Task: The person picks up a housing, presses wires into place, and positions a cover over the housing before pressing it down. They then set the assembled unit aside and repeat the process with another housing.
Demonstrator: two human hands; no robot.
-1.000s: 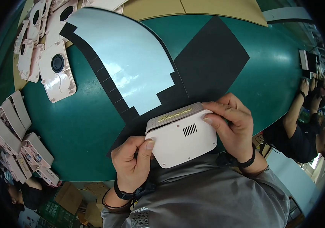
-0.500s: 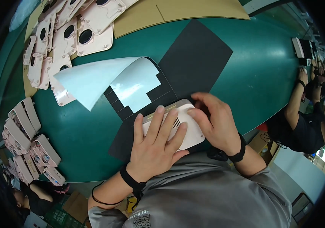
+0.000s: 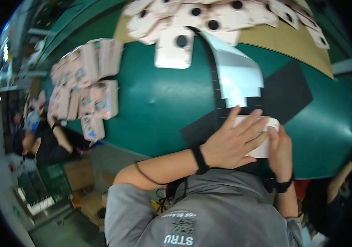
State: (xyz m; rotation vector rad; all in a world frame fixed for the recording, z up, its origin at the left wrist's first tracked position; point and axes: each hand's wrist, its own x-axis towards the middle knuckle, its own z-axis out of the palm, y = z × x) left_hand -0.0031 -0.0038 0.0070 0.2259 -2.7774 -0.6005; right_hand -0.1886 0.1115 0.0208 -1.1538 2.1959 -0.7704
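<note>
A pale pink plastic casing (image 3: 260, 151) lies near the table's front edge, over dark sheet material. My left hand (image 3: 232, 140) rests flat across it with the fingers spread. At its right side my right hand (image 3: 281, 153) grips the upper right corner, thumb and fingers bent around it; some fingertips are hidden. Just beyond the casing is a black cut sheet with a shiny white backing (image 3: 238, 76), its far part curled up. A plain black sheet (image 3: 293, 90) sits to the right, and more black sheet (image 3: 198, 128) sticks out on the left.
Pale pink panels with round black discs (image 3: 176, 53) cover brown cardboard (image 3: 285, 51) at the back. Stacked pink casings (image 3: 109, 101) stand on the left of the green table (image 3: 151, 119). One person (image 3: 46, 142) is at the left, another (image 3: 326, 197) at the right.
The view has swung left, so the table things appear shifted right. Both hands stay on the casing; my right thumb and fingers have closed in on its corner.
</note>
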